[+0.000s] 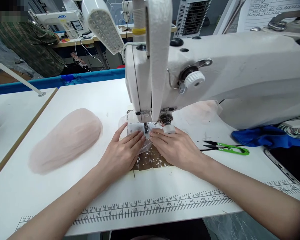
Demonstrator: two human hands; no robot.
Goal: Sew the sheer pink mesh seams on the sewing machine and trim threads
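Note:
A white sewing machine [210,63] stands over the table, its presser foot [146,128] down between my two hands. Under the foot lies a piece of thin, see-through fabric [145,146], largely covered by my fingers. My left hand [122,148] rests flat on it to the left of the needle, fingers stretched and one spread apart. To the right, my right hand [176,146] lies with its fingers extended, the tips close to the foot. Beneath the fabric is a brown, shiny plate [155,156].
A pale pink sheer fabric pile [67,141] lies left; more sheer fabric [202,110] sits behind the needle. Green thread snips [230,149], a blue cloth [262,136] and a phone [290,163] are right. A printed ruler [140,206] runs along the front. Another person [27,46] sits behind.

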